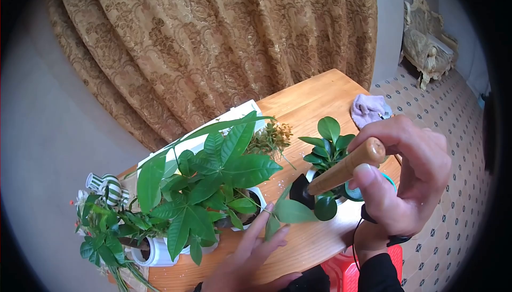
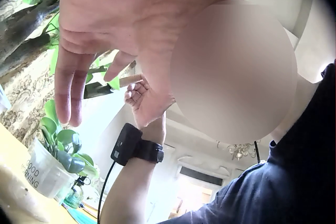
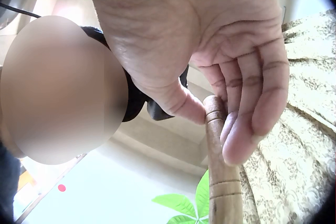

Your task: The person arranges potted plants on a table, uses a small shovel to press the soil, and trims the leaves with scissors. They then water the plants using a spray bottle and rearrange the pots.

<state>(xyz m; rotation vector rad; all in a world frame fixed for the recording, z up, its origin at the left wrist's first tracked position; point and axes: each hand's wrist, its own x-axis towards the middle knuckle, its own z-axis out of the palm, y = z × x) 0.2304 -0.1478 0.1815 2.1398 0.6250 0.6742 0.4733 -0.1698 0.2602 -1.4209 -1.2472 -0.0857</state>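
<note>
A small tool with a wooden handle [image 1: 346, 167] and a black blade [image 1: 302, 191] is pinched between the thumb and fingers of the right hand [image 1: 408, 172]. In the right wrist view the right hand [image 3: 210, 50] holds the handle [image 3: 223, 182] near its rounded end. The left hand [image 1: 250, 257] is low among the leaves, its fingertips at a thin stem with broad green leaves [image 1: 293, 211], beside the blade. Whether the left fingers grip that stem is unclear. In the left wrist view two fingers of the left hand [image 2: 115, 29] hang straight.
Large-leaved plant [image 1: 205, 177] in front of a white planter [image 1: 234, 112]; potted plant [image 1: 329, 129] behind the tool; striped pot [image 1: 112, 191] and white pot [image 1: 160, 252] at left; purple cloth [image 1: 369, 111] at the wooden table's [image 1: 309, 92] far right; red stool [image 1: 341, 270] below.
</note>
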